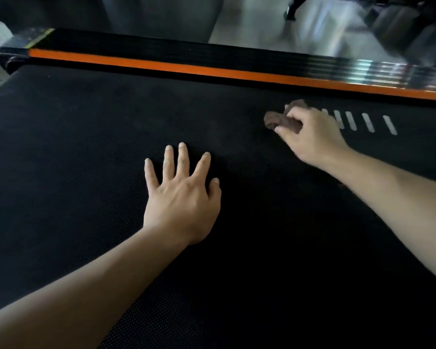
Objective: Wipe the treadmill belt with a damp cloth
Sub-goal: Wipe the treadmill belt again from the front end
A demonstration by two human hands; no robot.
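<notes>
View from above of a black, finely textured treadmill belt (73,147) that fills most of the frame. Its long axis runs from the left edge to the right edge, sloping slightly down toward the right. Along its far edge, across the upper part of the frame, lies a black side rail with an orange stripe (186,68), parallel to the belt.

2 bare forearms reach in from the bottom and the right edge. The left hand (181,195) lies near the centre of the frame, palm down on the belt. Its grip is apart: all fingers are straight and spread, pointing toward the rail, and they hold nothing.

The right hand (310,132) is in the upper right, near the rail but apart from it. Its grip is clamped on a brown cloth (275,119), with the fingers curled over it and the thumb beneath. The cloth is bunched into a wad on the belt. It sticks out of the hand to the left and toward the rail, and its longer side points roughly left along the belt.

Just right of this hand, a row of short, slanted white marks (368,122) is printed on the belt. The row runs toward the right edge, and the hand covers its nearest end.

Above the rail, in the upper right, is a pale, blurred floor (249,18) with dark shapes too blurred to identify.
</notes>
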